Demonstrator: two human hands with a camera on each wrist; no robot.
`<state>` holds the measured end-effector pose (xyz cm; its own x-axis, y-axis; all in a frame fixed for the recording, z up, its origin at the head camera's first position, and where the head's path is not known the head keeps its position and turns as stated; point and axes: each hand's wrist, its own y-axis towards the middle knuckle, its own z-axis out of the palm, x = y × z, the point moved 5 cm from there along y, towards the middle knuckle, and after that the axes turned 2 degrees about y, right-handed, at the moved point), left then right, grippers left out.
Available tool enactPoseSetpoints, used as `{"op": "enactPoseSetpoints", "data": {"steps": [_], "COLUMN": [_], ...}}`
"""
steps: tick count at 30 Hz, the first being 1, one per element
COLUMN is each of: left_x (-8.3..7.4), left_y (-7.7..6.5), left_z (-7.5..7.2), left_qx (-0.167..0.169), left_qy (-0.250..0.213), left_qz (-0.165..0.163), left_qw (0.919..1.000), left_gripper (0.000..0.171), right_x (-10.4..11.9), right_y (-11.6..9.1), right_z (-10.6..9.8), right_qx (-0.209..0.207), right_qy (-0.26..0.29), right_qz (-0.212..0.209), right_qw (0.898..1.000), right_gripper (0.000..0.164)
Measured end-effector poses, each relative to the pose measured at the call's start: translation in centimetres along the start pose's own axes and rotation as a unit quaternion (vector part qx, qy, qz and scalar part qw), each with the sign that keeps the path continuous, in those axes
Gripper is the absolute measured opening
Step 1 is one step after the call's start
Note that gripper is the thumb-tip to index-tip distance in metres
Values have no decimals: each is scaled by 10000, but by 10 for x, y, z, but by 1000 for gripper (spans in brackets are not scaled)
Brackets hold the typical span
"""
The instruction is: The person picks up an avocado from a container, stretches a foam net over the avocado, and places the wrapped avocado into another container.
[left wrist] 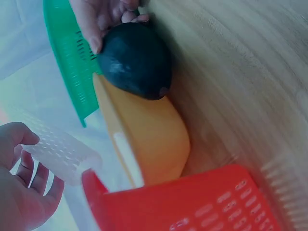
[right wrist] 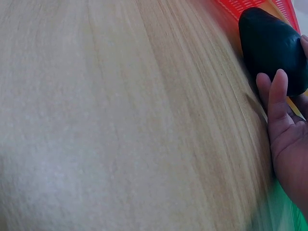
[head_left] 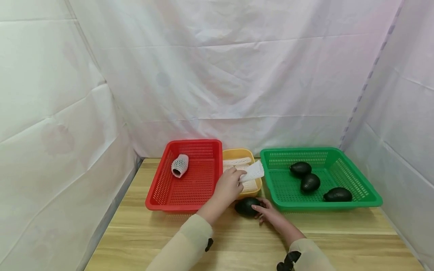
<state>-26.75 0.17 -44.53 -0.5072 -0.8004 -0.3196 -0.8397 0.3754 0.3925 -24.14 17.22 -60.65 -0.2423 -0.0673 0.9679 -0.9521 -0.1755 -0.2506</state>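
Observation:
My left hand (head_left: 229, 185) pinches a white foam net sleeve (head_left: 253, 171) above the small yellow basket (head_left: 238, 153). In the left wrist view the sleeve (left wrist: 62, 150) looks like a flattened tube held between thumb and fingers. A dark avocado (head_left: 246, 207) is low over the table in front of the yellow basket, its narrower end pointing left. My right hand (head_left: 269, 213) grips its right end, thumb on the near side; some fingers are hidden behind the fruit. More white net sleeves (head_left: 237, 161) lie in the yellow basket.
At the left stands a red basket (head_left: 200, 207) holding one dark fruit in a white net sleeve (head_left: 180, 165). To the right, a green basket (head_left: 325, 204) contains three bare avocados (head_left: 310, 183). White cloth walls (head_left: 237, 82) enclose the wooden table (head_left: 237, 248).

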Motion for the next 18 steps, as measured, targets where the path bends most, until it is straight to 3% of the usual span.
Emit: {"op": "enactPoseSetpoints", "data": {"steps": [6, 10, 14, 18], "left_x": [-2, 2, 10, 19], "left_y": [-13, -23, -31, -39], "left_z": [-21, -29, -32, -30], "left_qx": [-282, -247, -62, 134], "left_qy": [420, 352, -368, -1317], "left_qz": [481, 521, 48, -536], "left_qw": [9976, 9977, 9993, 9897], "left_gripper": [34, 30, 25, 22], "right_x": [1, 1, 1, -1], "right_y": [-1, -1, -1, -3], "right_z": [1, 1, 1, 0], "right_qx": [-10, 5, -10, -296], "right_qy": [-47, -61, -51, -51], "right_qz": [-51, -87, -68, 33], "right_qw": [10000, 9999, 10000, 9995], "right_gripper": [61, 62, 62, 61]}}
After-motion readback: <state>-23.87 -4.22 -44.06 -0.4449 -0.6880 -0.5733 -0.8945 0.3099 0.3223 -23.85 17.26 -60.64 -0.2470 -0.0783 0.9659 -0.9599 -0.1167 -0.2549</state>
